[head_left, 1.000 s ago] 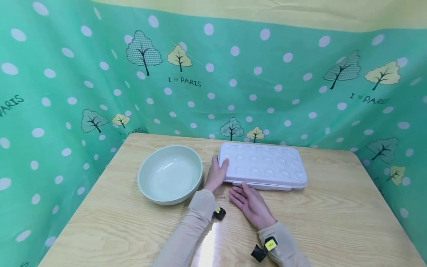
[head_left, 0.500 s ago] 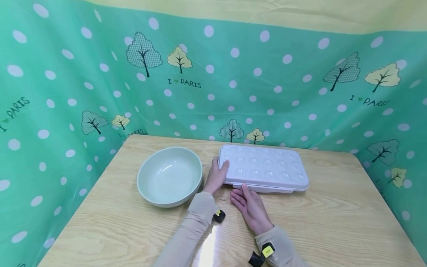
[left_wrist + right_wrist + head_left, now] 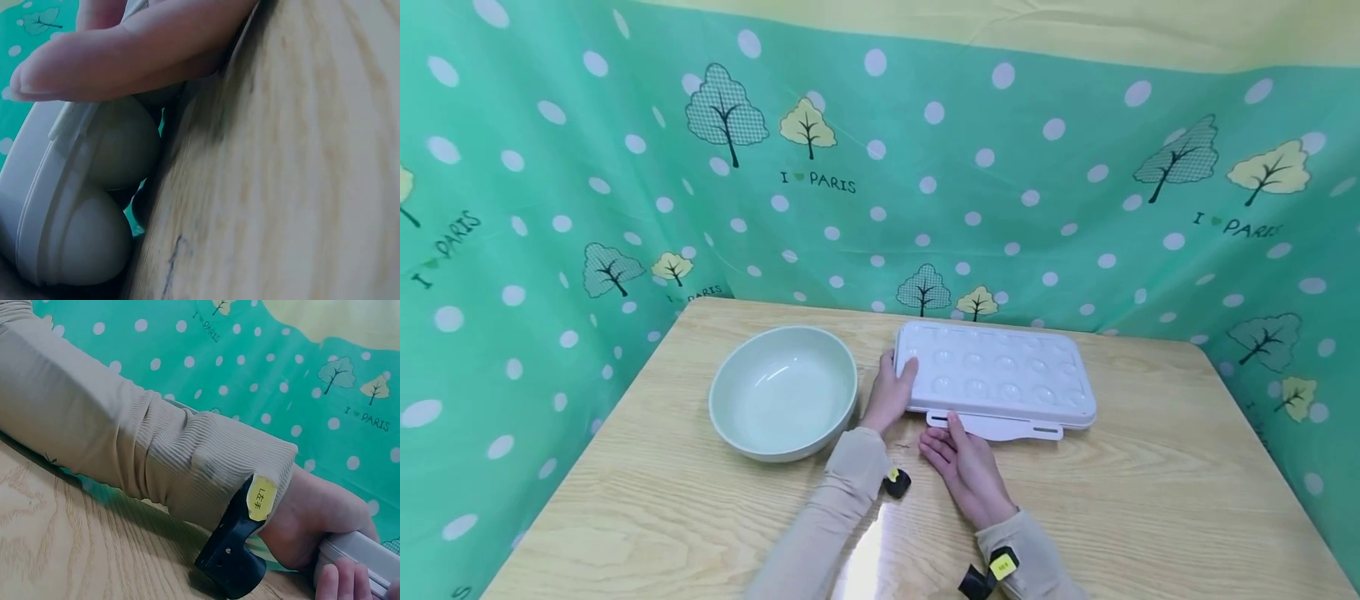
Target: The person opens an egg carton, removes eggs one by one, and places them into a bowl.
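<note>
A white egg box (image 3: 1000, 375) with a dimpled lid lies shut at the middle of the wooden table (image 3: 1150, 500). My left hand (image 3: 901, 375) grips its left end, thumb on the lid. In the left wrist view that thumb (image 3: 125, 56) lies over the lid's edge above the rounded egg cups (image 3: 94, 237). My right hand (image 3: 947, 429) lies flat on the table in front of the box, straight fingers touching a white flap (image 3: 1007, 427) that sticks out from the front edge. The right wrist view shows the box corner (image 3: 356, 550) and my right fingertips (image 3: 337, 581).
An empty pale green bowl (image 3: 784, 390) stands just left of the box, close to my left hand. Green dotted cloth (image 3: 925, 192) walls the table at the back and both sides. My left sleeve (image 3: 125, 444) and its wrist camera (image 3: 240, 544) fill the right wrist view.
The white flap at the box's front edge has come out toward me and now lies flat on the table. My right hand drew back slightly with it. The left hand kept its hold.
</note>
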Demonstrator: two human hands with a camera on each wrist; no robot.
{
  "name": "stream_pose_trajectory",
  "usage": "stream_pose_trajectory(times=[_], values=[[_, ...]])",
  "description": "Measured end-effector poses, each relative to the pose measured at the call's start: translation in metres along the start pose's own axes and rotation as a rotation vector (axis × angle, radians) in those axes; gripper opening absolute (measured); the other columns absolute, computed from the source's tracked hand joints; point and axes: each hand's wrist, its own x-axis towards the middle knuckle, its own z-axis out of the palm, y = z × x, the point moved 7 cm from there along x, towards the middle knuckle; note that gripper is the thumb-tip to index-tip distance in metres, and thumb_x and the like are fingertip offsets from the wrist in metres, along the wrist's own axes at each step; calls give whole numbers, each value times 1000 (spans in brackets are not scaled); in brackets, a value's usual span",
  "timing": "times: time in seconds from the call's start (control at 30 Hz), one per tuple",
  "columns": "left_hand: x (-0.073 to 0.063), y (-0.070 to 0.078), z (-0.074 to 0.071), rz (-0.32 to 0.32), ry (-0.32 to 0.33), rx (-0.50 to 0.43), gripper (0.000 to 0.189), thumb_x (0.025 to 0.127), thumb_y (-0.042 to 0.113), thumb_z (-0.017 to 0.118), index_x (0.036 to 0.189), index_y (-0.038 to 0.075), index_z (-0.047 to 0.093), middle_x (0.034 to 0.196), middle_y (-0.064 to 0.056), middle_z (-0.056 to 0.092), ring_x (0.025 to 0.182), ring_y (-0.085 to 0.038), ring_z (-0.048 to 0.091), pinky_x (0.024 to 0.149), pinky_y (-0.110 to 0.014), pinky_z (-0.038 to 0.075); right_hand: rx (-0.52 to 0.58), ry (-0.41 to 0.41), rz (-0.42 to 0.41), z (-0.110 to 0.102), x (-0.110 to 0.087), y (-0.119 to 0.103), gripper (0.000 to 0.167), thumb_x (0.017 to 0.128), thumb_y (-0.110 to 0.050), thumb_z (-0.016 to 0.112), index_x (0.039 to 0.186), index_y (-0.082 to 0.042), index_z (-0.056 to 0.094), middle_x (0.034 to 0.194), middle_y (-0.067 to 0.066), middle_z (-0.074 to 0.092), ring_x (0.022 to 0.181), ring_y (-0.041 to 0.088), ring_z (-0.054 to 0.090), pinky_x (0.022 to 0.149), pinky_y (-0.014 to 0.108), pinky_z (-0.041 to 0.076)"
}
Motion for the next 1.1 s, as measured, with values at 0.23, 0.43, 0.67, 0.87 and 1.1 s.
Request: stream_pose_trajectory(times=[0.23,0.43,0.67,0.87,1.1], values=[[1,-1,2,0,-5,-5,65,103,46,44,153,8,26,154,-20,40,141,-34,40,119,-49,31,4,-10,1,-2,2,0,38,106,-33,45,117,4,47,97,5,62,90,12,66,91,27,58],[2,-2,2,-2,-5,-4,65,103,46,43,153,8,26,154,-20,39,141,-34,40,119,-49,30,-1,-69,5,-6,2,-3,46,108,-32,37,127,10,41,111,14,61,104,22,66,98,34,55],[3,-4,1,-7,-7,-1,67,102,48,44,153,9,26,155,-19,39,142,-34,39,120,-50,29,26,-84,11,-21,-5,-12,49,110,-26,32,142,11,30,136,29,48,127,35,56,107,40,49],[1,-6,5,-51,-37,1,71,102,52,42,156,12,21,159,-15,33,145,-32,34,121,-51,26,109,-47,21,-38,-13,-21,45,110,-19,31,147,5,22,146,32,36,137,38,44,109,36,47],[3,-5,3,-62,-36,0,73,100,57,41,156,13,20,161,-13,30,147,-31,31,122,-51,24,44,31,-37,-54,-13,-38,54,107,-12,38,151,7,14,150,24,28,132,29,48,108,30,47]])
